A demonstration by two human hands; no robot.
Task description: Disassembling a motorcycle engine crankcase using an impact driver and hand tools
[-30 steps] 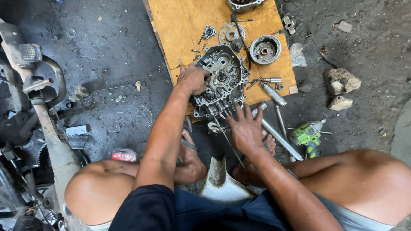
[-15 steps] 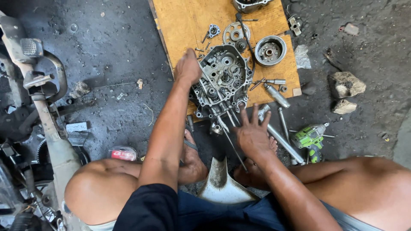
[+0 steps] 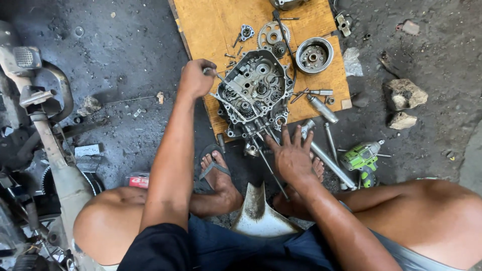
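A grey engine crankcase (image 3: 256,90), open with gears showing, lies on a yellow wooden board (image 3: 211,30) on the ground. My left hand (image 3: 196,78) is a fist at the case's left edge, closed on the top end of a long thin metal rod (image 3: 261,150). The rod slants across the case towards my feet. My right hand (image 3: 291,155) lies flat with fingers spread, its fingertips touching the near edge of the case. It holds nothing.
On the board sit a round flywheel (image 3: 314,55), a sprocket (image 3: 271,36) and small bolts. Steel shafts (image 3: 331,160) and a green cordless drill (image 3: 361,158) lie at right, rocks (image 3: 404,93) beyond. A motorcycle frame (image 3: 50,145) stands left; a white plastic part (image 3: 258,216) is between my knees.
My left hand has slid from the top of the crankcase to its left edge and closed on the rod. My right hand stays by the near edge, fingers spread.
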